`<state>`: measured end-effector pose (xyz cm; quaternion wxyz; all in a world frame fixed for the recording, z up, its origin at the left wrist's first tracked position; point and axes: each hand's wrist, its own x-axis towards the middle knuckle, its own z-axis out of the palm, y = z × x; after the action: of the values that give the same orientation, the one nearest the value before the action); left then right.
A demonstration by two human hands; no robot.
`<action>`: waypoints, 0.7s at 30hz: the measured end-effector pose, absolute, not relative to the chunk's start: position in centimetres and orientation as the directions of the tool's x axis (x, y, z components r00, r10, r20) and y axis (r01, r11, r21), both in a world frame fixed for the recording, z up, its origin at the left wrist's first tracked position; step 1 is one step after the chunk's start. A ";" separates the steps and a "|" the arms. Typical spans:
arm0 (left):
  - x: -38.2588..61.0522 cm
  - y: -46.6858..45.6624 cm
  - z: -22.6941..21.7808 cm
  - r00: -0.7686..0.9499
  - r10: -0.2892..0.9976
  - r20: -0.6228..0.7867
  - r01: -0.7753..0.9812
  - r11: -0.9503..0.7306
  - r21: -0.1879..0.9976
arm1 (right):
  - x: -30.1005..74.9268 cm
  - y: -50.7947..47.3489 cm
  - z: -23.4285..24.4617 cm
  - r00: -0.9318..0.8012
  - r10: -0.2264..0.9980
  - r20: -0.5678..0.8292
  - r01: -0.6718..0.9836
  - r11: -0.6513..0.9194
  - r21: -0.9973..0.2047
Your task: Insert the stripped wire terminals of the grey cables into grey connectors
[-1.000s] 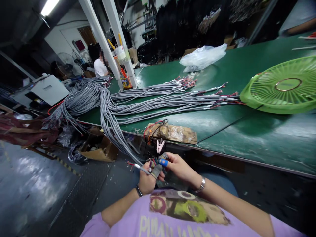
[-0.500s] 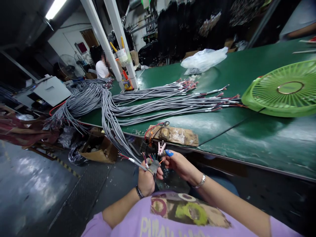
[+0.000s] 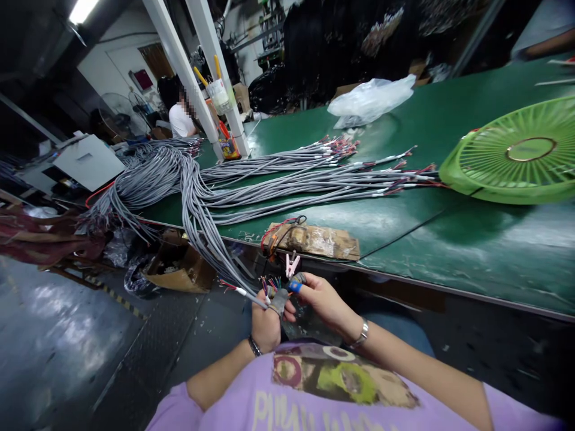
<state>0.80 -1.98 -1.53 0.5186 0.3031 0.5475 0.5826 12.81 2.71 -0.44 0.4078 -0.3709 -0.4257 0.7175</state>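
Note:
My left hand [image 3: 266,326] is closed around the end of a grey cable [image 3: 251,297], whose coloured wire ends [image 3: 271,284] fan out above my thumb, which wears a grey cover. My right hand [image 3: 323,302] is beside it, fingers curled, one fingertip in a blue cover [image 3: 295,287], pinching at those wire ends. A pink clip [image 3: 291,264] sticks up just behind both hands. The held cable runs up into a big bundle of grey cables [image 3: 204,221] that hangs over the edge of the green table [image 3: 449,239].
Grey cables with red wire ends [image 3: 314,176] lie spread across the table. A taped brown block with red wires [image 3: 312,239] sits at the near edge. A green fan [image 3: 516,155] lies at right, a plastic bag [image 3: 371,102] behind. Another person [image 3: 182,117] sits far left. Cardboard box [image 3: 179,272] below.
My right hand has dropped slightly and its blue-covered fingertip has come back in against the wire ends. The left hand keeps hold of the cable.

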 end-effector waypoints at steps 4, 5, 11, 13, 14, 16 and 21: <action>0.7 -1.9 -1.3 -0.291 0.931 -0.218 -0.307 0.125 0.944 | 12.8 2.8 -0.7 -0.306 0.916 -0.261 -0.277 -0.348 -0.896; 0.7 -1.9 -1.3 -0.282 0.935 -0.214 -0.312 0.122 0.942 | 12.8 2.8 -0.7 -0.341 0.899 -0.276 -0.295 -0.381 -0.876; 0.6 -2.1 -1.6 -0.231 0.952 -0.202 -0.278 0.134 0.951 | 12.5 2.5 -0.5 -0.534 0.818 -0.212 -0.339 -0.437 -0.833; 0.6 -2.1 -1.7 -0.226 0.952 -0.205 -0.263 0.143 0.954 | 12.5 2.5 -0.3 -0.547 0.816 -0.186 -0.321 -0.410 -0.854; 0.6 -2.1 -1.7 -0.227 0.952 -0.204 -0.261 0.143 0.955 | 12.6 2.5 -0.3 -0.543 0.820 -0.179 -0.309 -0.394 -0.865; 0.5 -2.1 -1.7 -0.242 0.949 -0.201 -0.276 0.131 0.952 | 12.6 2.5 -0.2 -0.511 0.840 -0.182 -0.276 -0.361 -0.891; 0.6 -1.8 -1.6 -0.284 0.937 -0.205 -0.329 0.106 0.938 | 12.8 2.6 -0.3 -0.379 0.903 -0.205 -0.223 -0.303 -0.926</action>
<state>0.62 -1.82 -1.61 0.5244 0.2881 0.5272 0.6033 12.75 2.62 -0.25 0.3981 -0.3902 -0.4356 0.7068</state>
